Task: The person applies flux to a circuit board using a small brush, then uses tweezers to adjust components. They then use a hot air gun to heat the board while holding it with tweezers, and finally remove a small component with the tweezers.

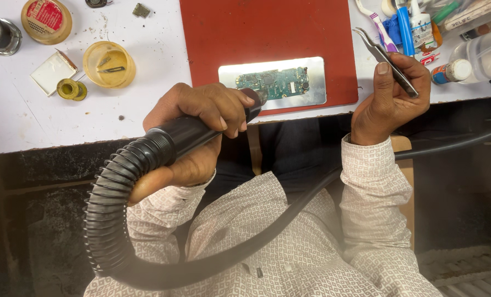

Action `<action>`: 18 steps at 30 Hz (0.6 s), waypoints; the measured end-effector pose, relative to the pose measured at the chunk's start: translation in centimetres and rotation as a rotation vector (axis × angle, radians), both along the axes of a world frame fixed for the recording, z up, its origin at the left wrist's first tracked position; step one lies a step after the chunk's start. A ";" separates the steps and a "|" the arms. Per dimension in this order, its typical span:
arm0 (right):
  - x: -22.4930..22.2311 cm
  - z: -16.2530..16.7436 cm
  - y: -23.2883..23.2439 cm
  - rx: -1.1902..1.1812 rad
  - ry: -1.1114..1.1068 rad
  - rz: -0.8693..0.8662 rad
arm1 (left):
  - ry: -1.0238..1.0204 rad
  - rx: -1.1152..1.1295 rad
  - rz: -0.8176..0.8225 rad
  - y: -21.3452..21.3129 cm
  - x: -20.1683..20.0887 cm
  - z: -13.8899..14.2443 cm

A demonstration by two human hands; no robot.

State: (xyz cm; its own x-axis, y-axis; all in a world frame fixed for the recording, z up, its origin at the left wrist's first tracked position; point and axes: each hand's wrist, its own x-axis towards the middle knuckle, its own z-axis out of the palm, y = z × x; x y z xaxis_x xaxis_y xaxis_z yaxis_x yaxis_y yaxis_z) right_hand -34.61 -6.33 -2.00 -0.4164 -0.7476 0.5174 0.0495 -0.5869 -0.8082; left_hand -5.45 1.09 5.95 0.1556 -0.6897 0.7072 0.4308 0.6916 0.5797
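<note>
I am looking down at my own two hands over a white workbench [14,118]; my left hand [193,118] is wrapped tight around the black handle of a hot-air tool [187,132], fingers curled over the top and thumb underneath, so the nozzle tip points at the green circuit board [273,82]; the grip looks firm, I judge, to keep the tip steady just at the board's near left edge. The board lies flat on a shiny metal plate [317,91], which sits on a red mat [262,33]; that layering seems meant to shield the bench from heat. A ribbed black hose [110,209] loops down from the handle past my wrist and across my patterned shirt [289,247], hanging clear of the work.

My right hand [386,102] is raised to the right of the mat, palm toward me, wrist bent back; its thumb and fingers are pinched shut on a pair of metal tweezers [386,58], whose curved tips point up and left, well apart from the board, held ready and away from the heat.

To the left sit a yellow round tub [109,65], a small white square box [52,72] and a tin with a red lid [46,19]; at top right, a cluster of bottles and tubes [421,27].
</note>
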 end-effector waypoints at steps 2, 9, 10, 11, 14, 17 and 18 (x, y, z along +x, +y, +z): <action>0.0 0.0 0.0 -0.001 -0.003 0.002 | 0.009 -0.006 0.014 0.0 0.0 -0.1; 0.0 -0.1 0.0 -0.003 -0.007 0.006 | -0.001 0.011 0.007 0.0 0.1 0.2; -0.1 -0.1 0.0 -0.002 -0.007 0.007 | -0.001 0.014 0.005 0.1 0.1 0.3; -0.1 -0.1 0.0 0.000 -0.006 0.003 | -0.002 0.015 0.004 0.1 0.1 0.3; 0.0 -0.1 0.0 0.000 0.001 -0.006 | -0.005 0.020 0.000 0.2 0.1 0.4; 0.0 -0.1 0.0 -0.005 0.003 -0.004 | -0.008 0.024 -0.005 0.2 0.0 0.3; -0.1 -0.1 0.0 -0.005 0.001 -0.001 | -0.008 0.025 -0.004 0.2 0.0 0.3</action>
